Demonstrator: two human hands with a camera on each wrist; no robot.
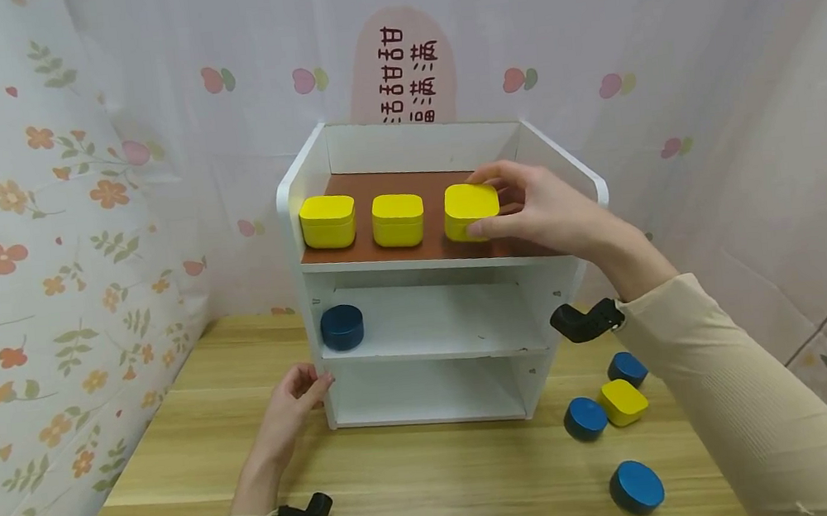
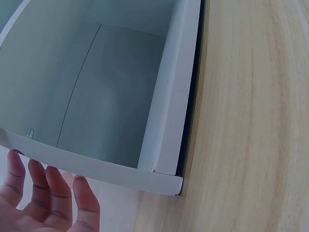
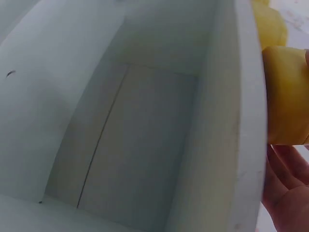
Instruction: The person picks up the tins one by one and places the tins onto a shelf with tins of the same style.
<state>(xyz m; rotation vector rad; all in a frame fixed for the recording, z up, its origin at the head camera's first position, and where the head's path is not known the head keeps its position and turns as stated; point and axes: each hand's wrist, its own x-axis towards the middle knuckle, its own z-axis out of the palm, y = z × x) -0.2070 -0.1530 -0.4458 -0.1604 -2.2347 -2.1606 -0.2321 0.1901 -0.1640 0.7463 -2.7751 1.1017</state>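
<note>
My right hand (image 1: 539,204) grips a yellow box (image 1: 471,209) with rounded corners at the right of the shelf unit's brown top, thumb at its front and fingers behind. In the right wrist view, the yellow box (image 3: 288,96) overlaps the white shelf edge, with part of the hand (image 3: 289,188) below. Two similar yellow boxes, one at the left (image 1: 328,223) and one in the middle (image 1: 398,221), stand beside it in a row. Against the lower left side panel (image 2: 91,163) of the white shelf unit (image 1: 423,358) rest the loosely bent fingers of my left hand (image 1: 288,411).
A blue round tin (image 1: 342,328) sits at the left of the middle shelf. On the wooden table (image 1: 421,490), right of the unit, lie another yellow box (image 1: 623,402) and blue tins (image 1: 637,487). A patterned curtain (image 1: 208,145) hangs behind.
</note>
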